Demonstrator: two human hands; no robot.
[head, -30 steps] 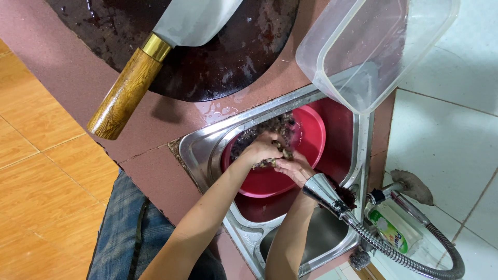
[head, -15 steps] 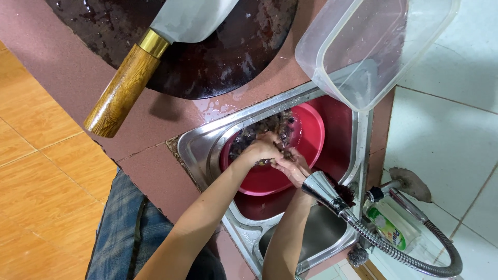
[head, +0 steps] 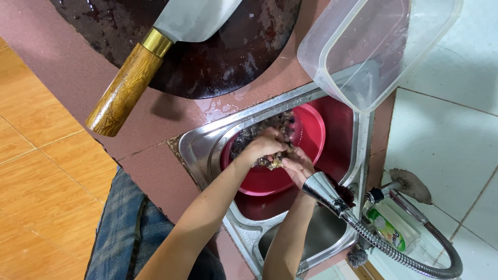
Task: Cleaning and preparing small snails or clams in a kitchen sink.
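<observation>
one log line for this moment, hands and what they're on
left hand: in red basin, on dark wet pieces | right hand: cupped on same pieces | basin in steel sink | cleaver on board

Wet dark shellfish point(head: 259, 136) heaped in red basin point(head: 311, 129), in sink.

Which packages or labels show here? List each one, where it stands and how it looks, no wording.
Dish-soap bottle: lies beside the sink's right edge, under the metal hose; clear plastic with green liquid and a white-and-green label.
Clear plastic container: on the counter above the sink, rectangular, no label visible.
No signs or screens visible.
</observation>
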